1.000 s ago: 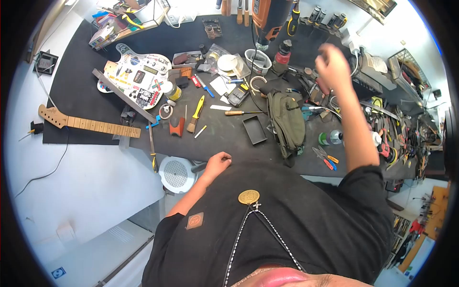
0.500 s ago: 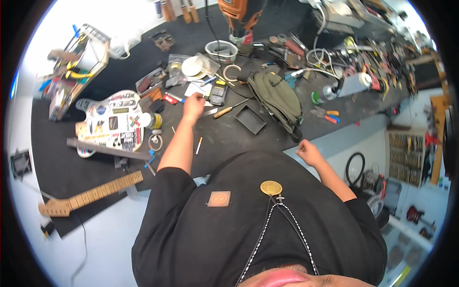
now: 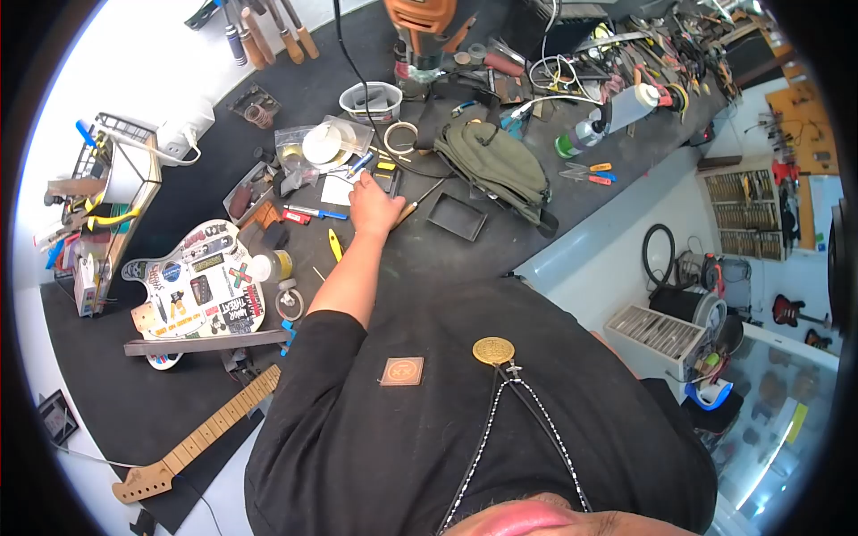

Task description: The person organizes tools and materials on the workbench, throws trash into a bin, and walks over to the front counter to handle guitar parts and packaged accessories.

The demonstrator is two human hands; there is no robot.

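My left hand (image 3: 374,204) reaches over the bench, palm down. Its fingers point toward a blue-and-white marker-like stick (image 3: 360,163), and its thumb stands apart to the right. Beneath the fingers lie the white paper (image 3: 337,190) and a black device with yellow parts (image 3: 386,174), partly covered by the hand. I cannot tell whether the fingertips touch the stick. A wooden-handled tool (image 3: 407,213) lies just right of the thumb. My right hand is hidden behind my shirt.
A sticker-covered guitar body (image 3: 201,286) and a guitar neck (image 3: 201,438) lie at left. A black tray (image 3: 458,217), green bag (image 3: 496,170), spray bottle (image 3: 617,112) and pliers (image 3: 590,173) lie to the right. An orange power tool (image 3: 420,36) stands at the back.
My left hand has moved rightward across the bench, toward the black device. My right hand has dropped out of view. The camera view has turned and shifted.
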